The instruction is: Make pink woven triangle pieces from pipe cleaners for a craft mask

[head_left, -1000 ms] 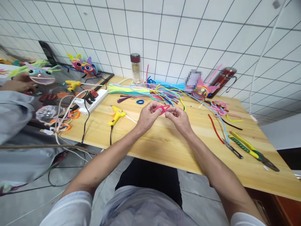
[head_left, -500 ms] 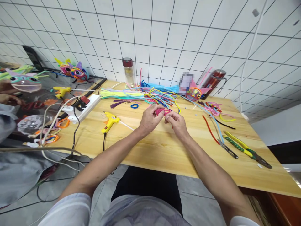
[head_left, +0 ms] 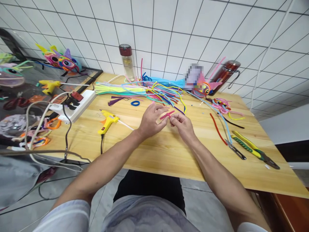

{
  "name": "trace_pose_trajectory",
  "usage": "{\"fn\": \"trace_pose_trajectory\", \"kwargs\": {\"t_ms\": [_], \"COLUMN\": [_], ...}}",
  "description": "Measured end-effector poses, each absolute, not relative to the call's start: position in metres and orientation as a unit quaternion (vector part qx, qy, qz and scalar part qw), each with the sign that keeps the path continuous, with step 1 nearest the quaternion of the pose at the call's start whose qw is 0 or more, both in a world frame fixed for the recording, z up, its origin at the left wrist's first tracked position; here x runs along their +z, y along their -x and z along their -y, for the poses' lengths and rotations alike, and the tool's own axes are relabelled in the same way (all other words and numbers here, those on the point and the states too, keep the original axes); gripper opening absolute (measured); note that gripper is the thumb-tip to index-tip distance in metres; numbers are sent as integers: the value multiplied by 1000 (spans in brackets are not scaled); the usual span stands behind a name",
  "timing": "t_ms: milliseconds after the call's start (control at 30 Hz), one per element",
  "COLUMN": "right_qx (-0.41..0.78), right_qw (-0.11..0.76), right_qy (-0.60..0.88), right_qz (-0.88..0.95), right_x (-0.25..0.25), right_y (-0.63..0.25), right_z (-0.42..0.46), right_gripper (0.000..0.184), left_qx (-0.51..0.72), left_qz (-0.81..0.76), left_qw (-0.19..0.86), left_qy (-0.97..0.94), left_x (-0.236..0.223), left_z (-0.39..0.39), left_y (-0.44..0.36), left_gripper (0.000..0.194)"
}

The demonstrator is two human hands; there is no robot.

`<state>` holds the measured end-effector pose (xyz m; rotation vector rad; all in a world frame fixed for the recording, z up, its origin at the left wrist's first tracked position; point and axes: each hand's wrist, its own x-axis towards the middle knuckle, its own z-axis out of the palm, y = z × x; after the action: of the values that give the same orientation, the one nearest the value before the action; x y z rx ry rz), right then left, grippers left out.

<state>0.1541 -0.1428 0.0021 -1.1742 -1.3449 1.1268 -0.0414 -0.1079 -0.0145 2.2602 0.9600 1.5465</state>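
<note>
My left hand point(head_left: 150, 120) and my right hand point(head_left: 182, 125) meet over the middle of the wooden table point(head_left: 154, 151). Both pinch a short pink pipe cleaner piece point(head_left: 167, 114) held between the fingertips, just above the tabletop. Behind the hands lies a heap of coloured pipe cleaners point(head_left: 154, 90). A yellow glue gun point(head_left: 107, 120) rests on the table to the left of my left hand, its nozzle pointing towards the hands.
Yellow-green pliers point(head_left: 253, 151) and small cutters point(head_left: 235, 149) lie at the right. A white power strip point(head_left: 76, 104) with cables sits at the left edge. Two bottles point(head_left: 127, 62) stand by the tiled wall beside a pipe-cleaner fish point(head_left: 205, 88). More fish figures point(head_left: 61, 61) stand far left.
The pink piece, bunched like a coil between my fingers before, now shows as a thin strand. My hands have sunk slightly towards the table. The view has shifted left.
</note>
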Motion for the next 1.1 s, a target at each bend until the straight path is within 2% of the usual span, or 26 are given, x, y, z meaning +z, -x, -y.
{"fn": "trace_pose_trajectory", "kwargs": {"t_ms": [100, 167, 233, 300, 433, 800, 1100], "right_qx": [378, 343, 326, 323, 327, 354, 327], "right_qw": [489, 478, 463, 448, 431, 450, 437], "right_qy": [489, 480, 467, 458, 457, 505, 532], "right_qz": [616, 651, 679, 697, 706, 646, 648], "right_x": [5, 6, 7, 6, 4, 5, 9], "right_y": [-160, -163, -165, -166, -165, -160, -163], "right_z": [142, 143, 144, 145, 145, 148, 148], "right_gripper": [30, 30, 29, 28, 26, 20, 16], "left_qx": [537, 479, 402, 346, 342, 431, 479], "left_qz": [-378, -362, -324, -289, -272, -317, -343], "left_qw": [395, 587, 712, 772, 790, 716, 647], "left_qy": [-643, -542, -477, -448, -430, -448, -484], "left_x": [-6, -1, 1, 1, -1, 2, -7], "left_z": [107, 104, 102, 102, 105, 108, 108], "left_y": [45, 47, 48, 48, 46, 39, 35], "left_gripper": [40, 51, 59, 61, 55, 59, 53]}}
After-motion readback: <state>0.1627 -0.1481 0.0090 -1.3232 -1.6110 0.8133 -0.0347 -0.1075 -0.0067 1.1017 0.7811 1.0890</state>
